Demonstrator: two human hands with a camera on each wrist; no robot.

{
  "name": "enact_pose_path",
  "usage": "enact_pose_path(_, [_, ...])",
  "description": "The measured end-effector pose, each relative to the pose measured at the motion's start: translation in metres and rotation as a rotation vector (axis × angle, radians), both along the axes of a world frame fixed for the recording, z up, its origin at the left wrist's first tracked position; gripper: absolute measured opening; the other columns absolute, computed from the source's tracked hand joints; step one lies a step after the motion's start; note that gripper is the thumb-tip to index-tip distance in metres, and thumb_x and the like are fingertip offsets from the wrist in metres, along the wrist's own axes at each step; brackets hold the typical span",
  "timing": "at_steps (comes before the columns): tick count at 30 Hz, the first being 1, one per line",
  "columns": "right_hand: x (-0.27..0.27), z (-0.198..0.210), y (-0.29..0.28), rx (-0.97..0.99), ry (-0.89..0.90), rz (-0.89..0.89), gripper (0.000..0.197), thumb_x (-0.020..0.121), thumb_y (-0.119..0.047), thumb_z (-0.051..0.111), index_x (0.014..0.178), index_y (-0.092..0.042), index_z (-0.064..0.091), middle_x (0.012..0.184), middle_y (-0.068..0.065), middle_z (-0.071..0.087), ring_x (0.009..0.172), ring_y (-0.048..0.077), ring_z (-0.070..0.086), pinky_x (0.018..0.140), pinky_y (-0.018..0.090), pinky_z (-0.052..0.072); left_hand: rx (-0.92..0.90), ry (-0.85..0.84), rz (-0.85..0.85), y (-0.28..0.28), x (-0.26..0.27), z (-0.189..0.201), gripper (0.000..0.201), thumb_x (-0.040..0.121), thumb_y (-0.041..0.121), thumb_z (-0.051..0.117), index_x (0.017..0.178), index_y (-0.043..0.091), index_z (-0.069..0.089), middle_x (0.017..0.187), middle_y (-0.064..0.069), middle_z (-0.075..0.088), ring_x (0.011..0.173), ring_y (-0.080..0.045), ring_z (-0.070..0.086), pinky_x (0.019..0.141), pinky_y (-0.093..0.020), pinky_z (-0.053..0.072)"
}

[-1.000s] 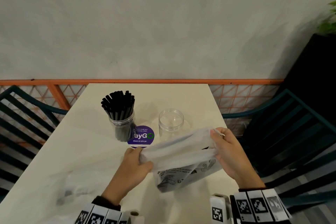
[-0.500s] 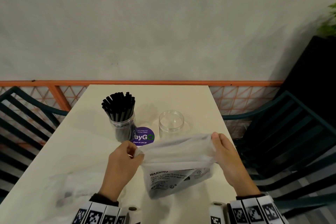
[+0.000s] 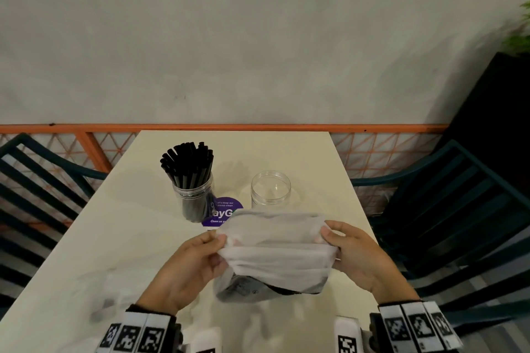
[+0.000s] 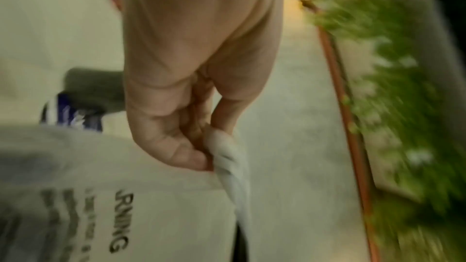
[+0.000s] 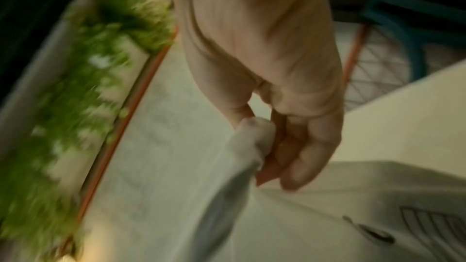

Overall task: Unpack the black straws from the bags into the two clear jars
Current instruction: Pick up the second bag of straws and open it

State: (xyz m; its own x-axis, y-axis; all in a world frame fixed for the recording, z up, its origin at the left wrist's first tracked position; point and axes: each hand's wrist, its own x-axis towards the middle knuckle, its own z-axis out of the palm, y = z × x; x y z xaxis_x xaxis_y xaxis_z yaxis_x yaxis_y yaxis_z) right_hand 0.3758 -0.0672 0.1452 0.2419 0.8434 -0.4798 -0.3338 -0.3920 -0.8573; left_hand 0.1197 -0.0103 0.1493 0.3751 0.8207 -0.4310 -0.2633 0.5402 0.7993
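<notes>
1. Both grips pinch the straw bag (image 3: 275, 255): left hand (image 3: 186, 269) and right hand (image 3: 361, 261) at opposite top corners.
2. Bag hangs crosswise over the surface (image 3: 114, 238).
3. Empty jar (image 3: 271, 190) stands just beyond, nearer the right hand; the full jar (image 3: 193, 198) stands left.

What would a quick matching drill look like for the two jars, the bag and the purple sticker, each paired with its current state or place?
Column one:
1. left jar
2. right jar
3. plastic bag
4. purple sticker

Column two:
A. gripped at its two ends by the left hand and the right hand
B. flat on the table between the jars, partly hidden by the bag
C. packed with upright black straws
D. standing empty

Pairs: 1-C, 2-D, 3-A, 4-B
</notes>
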Motion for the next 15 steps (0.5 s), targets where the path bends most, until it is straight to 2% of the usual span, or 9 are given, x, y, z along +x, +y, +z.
enact_pose_path(1, [0.003, -0.001, 0.0, -0.015, 0.101, 0.0, 0.008, 0.089, -0.014, 0.057, 0.096, -0.013, 0.058, 0.081, 0.009, 0.069, 0.074, 0.023, 0.063, 0.065, 0.037, 0.051, -0.072, -0.085, 0.012, 0.002, -0.002, 0.0, 0.006, 0.075, 0.005, 0.063, 0.08, 0.006, 0.06, 0.065, -0.003, 0.069, 0.054, -0.011, 0.064, 0.055, -0.021, 0.056])
enact_pose_path(4, [0.01, -0.008, -0.002, -0.037, 0.357, 0.002, 0.009, 0.083, -0.009, 0.059, 0.085, -0.016, 0.053, 0.084, 0.008, 0.068, 0.074, 0.024, 0.065, 0.071, 0.04, 0.046, -0.205, -0.278, 0.041, 0.009, -0.009, -0.006, 0.049, 0.027, 0.005, 0.091, 0.069, 0.005, 0.065, 0.058, -0.002, 0.064, 0.045, -0.01, 0.056, 0.049, -0.019, 0.052])
enact_pose_path(7, [0.012, -0.016, -0.003, -0.014, 0.587, -0.052, 0.064, 0.037, 0.003, 0.088, 0.091, -0.011, 0.056, 0.089, 0.012, 0.071, 0.069, 0.025, 0.07, 0.07, 0.039, 0.044, -0.221, -0.364, 0.083, 0.01, -0.011, -0.008, 0.056, 0.01, -0.003, 0.087, 0.062, 0.0, 0.067, 0.061, -0.007, 0.067, 0.05, -0.014, 0.062, 0.051, -0.022, 0.053])
enact_pose_path(8, [0.013, -0.018, -0.003, -0.009, 0.643, -0.081, 0.074, 0.03, 0.007, 0.087, 0.096, -0.008, 0.057, 0.092, 0.014, 0.07, 0.071, 0.028, 0.069, 0.07, 0.039, 0.043, -0.22, -0.396, 0.09, 0.007, -0.008, -0.005, 0.054, 0.01, -0.004, 0.085, 0.061, -0.001, 0.068, 0.064, -0.01, 0.069, 0.054, -0.018, 0.065, 0.051, -0.025, 0.055])
enact_pose_path(9, [0.014, -0.02, -0.003, -0.002, 0.694, -0.116, 0.068, 0.038, 0.009, 0.083, 0.1, -0.005, 0.057, 0.094, 0.017, 0.068, 0.075, 0.031, 0.068, 0.07, 0.04, 0.043, -0.215, -0.418, 0.089, 0.004, -0.007, -0.005, 0.048, 0.016, -0.003, 0.085, 0.061, -0.002, 0.069, 0.069, -0.013, 0.071, 0.059, -0.022, 0.068, 0.053, -0.028, 0.056])
enact_pose_path(11, [0.015, -0.017, -0.006, 0.045, 0.784, -0.132, 0.038, 0.059, 0.005, 0.067, 0.095, -0.005, 0.058, 0.094, 0.018, 0.067, 0.082, 0.033, 0.065, 0.071, 0.04, 0.045, -0.163, -0.405, 0.07, -0.002, -0.002, -0.001, 0.025, 0.04, 0.001, 0.076, 0.064, 0.002, 0.069, 0.073, -0.014, 0.072, 0.064, -0.024, 0.07, 0.054, -0.031, 0.057])
enact_pose_path(12, [0.014, -0.016, -0.009, 0.098, 0.788, -0.095, 0.03, 0.058, 0.002, 0.067, 0.086, -0.007, 0.059, 0.091, 0.016, 0.067, 0.081, 0.032, 0.066, 0.07, 0.038, 0.047, -0.121, -0.364, 0.087, -0.004, -0.001, 0.001, 0.018, 0.049, 0.0, 0.067, 0.067, 0.006, 0.067, 0.07, -0.013, 0.071, 0.061, -0.023, 0.068, 0.052, -0.03, 0.056])
enact_pose_path(13, [0.015, -0.017, -0.011, 0.149, 0.744, -0.053, 0.031, 0.052, 0.0, 0.07, 0.078, -0.01, 0.057, 0.088, 0.014, 0.068, 0.078, 0.03, 0.067, 0.067, 0.037, 0.048, -0.069, -0.284, 0.117, -0.003, 0.0, -0.003, 0.024, 0.053, -0.004, 0.06, 0.073, 0.009, 0.063, 0.067, -0.011, 0.068, 0.058, -0.021, 0.064, 0.051, -0.029, 0.055])
enact_pose_path(15, [0.014, -0.018, -0.013, 0.179, 0.532, 0.012, 0.046, 0.045, 0.003, 0.071, 0.083, -0.016, 0.051, 0.081, 0.01, 0.07, 0.07, 0.024, 0.068, 0.061, 0.032, 0.052, 0.045, -0.097, 0.129, -0.001, -0.001, -0.008, 0.047, 0.053, -0.015, 0.058, 0.09, 0.015, 0.054, 0.068, -0.01, 0.062, 0.058, -0.019, 0.058, 0.053, -0.026, 0.052])
